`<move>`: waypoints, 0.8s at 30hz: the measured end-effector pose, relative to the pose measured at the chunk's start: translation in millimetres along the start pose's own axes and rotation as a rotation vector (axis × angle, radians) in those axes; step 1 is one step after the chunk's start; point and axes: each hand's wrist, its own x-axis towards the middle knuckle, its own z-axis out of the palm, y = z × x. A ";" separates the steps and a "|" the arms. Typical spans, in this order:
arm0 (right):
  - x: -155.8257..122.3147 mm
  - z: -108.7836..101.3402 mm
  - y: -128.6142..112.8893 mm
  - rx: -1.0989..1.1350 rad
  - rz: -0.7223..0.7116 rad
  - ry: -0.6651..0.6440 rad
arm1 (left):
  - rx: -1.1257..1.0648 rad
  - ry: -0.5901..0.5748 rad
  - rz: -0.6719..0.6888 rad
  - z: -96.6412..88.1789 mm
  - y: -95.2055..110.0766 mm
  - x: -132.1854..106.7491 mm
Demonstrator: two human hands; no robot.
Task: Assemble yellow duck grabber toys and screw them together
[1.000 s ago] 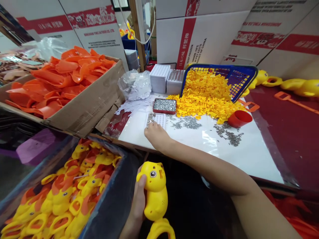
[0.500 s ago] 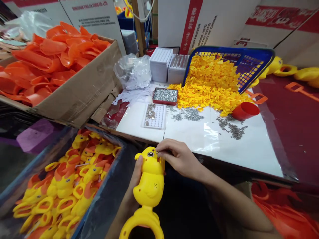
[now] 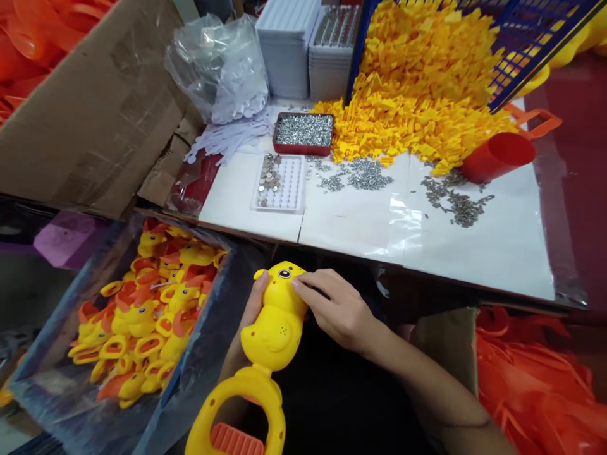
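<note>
A yellow plastic duck toy [image 3: 272, 328] with a ring handle and an orange ribbed grip rests in my left hand [image 3: 253, 303], which is wrapped around its far side. The toy's head, with a printed eye, points toward the table. My right hand [image 3: 339, 306] is pinched against the beak side of the head; whatever lies between thumb and forefinger is hidden. Beyond the hands, a white tray of small metal discs [image 3: 279, 182] lies on the table, with loose screws [image 3: 370, 174] beside it and a red tin of small metal parts [image 3: 304, 133] behind.
On the left stands a blue bin [image 3: 190, 354] of duck toys, below a cardboard box [image 3: 99, 107] of orange parts. Yellow clips [image 3: 408, 120] spill from a blue basket [image 3: 521, 57]. A red cup [image 3: 497, 158] lies at the right. More orange parts [image 3: 531, 385] fill a box lower right.
The view has tilted down and closer to the table. My right hand stays at the duck's head, its fingers pressed nearer the beak side; more of the handle now shows.
</note>
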 end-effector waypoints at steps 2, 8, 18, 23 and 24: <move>0.8 -2.4 0.1 -0.048 -0.070 -0.024 | -0.036 0.006 -0.101 -3.0 0.5 0.3; -3.6 -2.2 2.9 0.019 0.025 0.059 | 0.091 -0.035 -0.127 -12.3 4.9 2.0; 4.0 -9.4 -10.7 0.318 0.316 0.135 | 0.064 -0.081 -0.059 -9.9 2.0 -1.7; -2.5 -15.5 -10.2 0.158 0.190 0.056 | 0.080 -0.096 -0.057 -0.6 0.7 -4.8; -2.4 -17.7 -9.5 0.180 0.191 0.051 | 0.095 -0.090 -0.051 1.3 0.1 -5.0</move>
